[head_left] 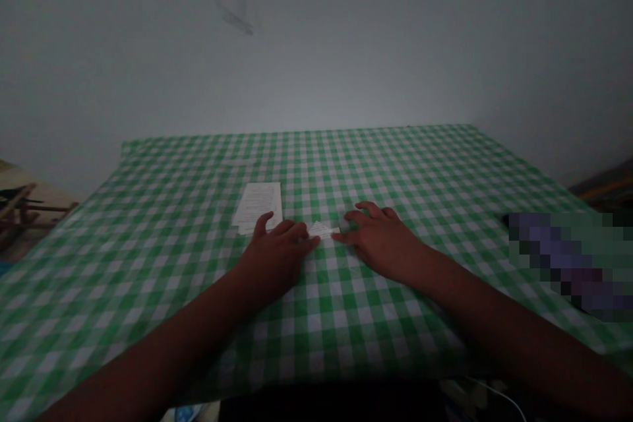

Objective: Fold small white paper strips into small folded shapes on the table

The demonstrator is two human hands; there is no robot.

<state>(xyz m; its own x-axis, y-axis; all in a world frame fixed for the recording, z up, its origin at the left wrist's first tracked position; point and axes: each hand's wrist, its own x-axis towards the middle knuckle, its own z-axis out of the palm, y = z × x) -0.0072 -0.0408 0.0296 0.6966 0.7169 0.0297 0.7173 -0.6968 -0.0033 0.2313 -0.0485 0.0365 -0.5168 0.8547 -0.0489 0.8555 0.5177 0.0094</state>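
Note:
A small piece of folded paper [322,231] with printed lines and a pointed top lies on the checkered cloth between my hands. My left hand [277,249] grips its left corner, thumb along the lower edge and index finger bent close by, while the little finger sticks up. At the right corner, the thumb of my right hand [383,237] presses the paper down; the other fingers of that hand are curved and raised. Just beyond my left hand lies a stack of printed paper sheets [260,201], its near edge partly covered by the fingers.
A green and white checkered tablecloth [395,171] covers the table, which stands against a pale wall [316,66]. A blurred-out purple and dark object [558,250] lies at the right edge. Dark wooden furniture [22,208] stands at the far left. A white cable [499,395] hangs below the near edge.

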